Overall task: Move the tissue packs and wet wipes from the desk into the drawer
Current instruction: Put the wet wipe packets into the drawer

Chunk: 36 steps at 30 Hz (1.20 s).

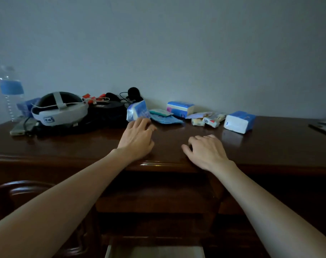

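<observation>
The surface (pixel 270 138) is dark polished wood, glossy enough to mirror the tissue pack (pixel 239 121) standing on it; that pack's blue wrapper looks like thin plastic film with white paper showing at its end. The wet wipes (pixel 166 119) lie in a soft, slightly shiny blue plastic pouch. The water bottle (pixel 10 94) is clear ribbed plastic with a matt blue label. The headset (pixel 59 110) has a smooth pale plastic band. The wall (pixel 177 43) is matt and plain.

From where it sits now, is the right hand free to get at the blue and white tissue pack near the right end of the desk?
Probably yes. The right hand rests open on the desk, holding nothing, and the tissue pack lies just beyond it to the right with only bare desktop between them.
</observation>
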### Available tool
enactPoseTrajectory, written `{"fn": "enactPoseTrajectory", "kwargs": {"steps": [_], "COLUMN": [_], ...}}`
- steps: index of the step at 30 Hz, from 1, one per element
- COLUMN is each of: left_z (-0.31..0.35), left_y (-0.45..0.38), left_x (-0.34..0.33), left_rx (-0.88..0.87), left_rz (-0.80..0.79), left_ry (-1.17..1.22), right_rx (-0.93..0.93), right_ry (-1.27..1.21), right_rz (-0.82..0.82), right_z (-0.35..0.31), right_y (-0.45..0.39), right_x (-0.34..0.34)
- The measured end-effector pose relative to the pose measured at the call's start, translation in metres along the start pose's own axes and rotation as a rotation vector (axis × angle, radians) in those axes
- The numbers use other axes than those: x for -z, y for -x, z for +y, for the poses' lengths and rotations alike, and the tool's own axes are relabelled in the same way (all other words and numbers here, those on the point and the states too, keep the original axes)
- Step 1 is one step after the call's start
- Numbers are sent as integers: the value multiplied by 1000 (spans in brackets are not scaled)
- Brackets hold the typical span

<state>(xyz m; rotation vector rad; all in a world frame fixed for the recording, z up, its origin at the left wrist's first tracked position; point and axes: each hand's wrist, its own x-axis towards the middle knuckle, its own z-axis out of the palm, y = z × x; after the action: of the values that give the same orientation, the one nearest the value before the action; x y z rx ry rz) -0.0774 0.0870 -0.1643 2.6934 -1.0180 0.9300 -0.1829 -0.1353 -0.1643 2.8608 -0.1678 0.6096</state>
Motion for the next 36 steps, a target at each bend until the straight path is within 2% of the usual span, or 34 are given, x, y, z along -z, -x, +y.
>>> {"fn": "enactPoseTrajectory", "kwargs": {"steps": [3,6,11,13,15,18,20,22,26,30,32,34,36], "left_z": [-19,-34,-50,-54,-56,-51,-44,-36,-10,20,35,47,54], "left_y": [-24,-38,-58,-63,-66,-65,-59,-47,-3,54,83,106,121], "left_x": [-26,-56,-80,-84,-83,-73,-62,-47,-12,16,25,29,30], "left_rx": [179,329,441,409,276,173,207,238,194,192,195,221,241], "left_rz": [-1,-54,-182,-150,-70,-9,-7,32,269,462,484,479,458], "left_ry": [-17,40,67,22,-54,30,143,216,269,359,434,470,404], "right_rx": [24,23,68,78,109,109,109,91,-50,-172,-163,-95,-56], "right_ry": [85,56,162,185,196,76,-52,-198,-637,-1063,-1043,-870,-719], "right_rz": [-25,-30,-309,-396,-406,-303,-223,-51,309,521,584,657,643], "right_z": [-2,-7,-20,-25,-26,-22,-17,-12,-10,-24,-34,-41,-44], "right_y": [-29,-65,-148,-172,-180,-161,-134,-96,-17,42,72,94,107], "right_x": [-7,-25,-54,-64,-70,-65,-55,-47,-25,-10,-9,-12,-15]}}
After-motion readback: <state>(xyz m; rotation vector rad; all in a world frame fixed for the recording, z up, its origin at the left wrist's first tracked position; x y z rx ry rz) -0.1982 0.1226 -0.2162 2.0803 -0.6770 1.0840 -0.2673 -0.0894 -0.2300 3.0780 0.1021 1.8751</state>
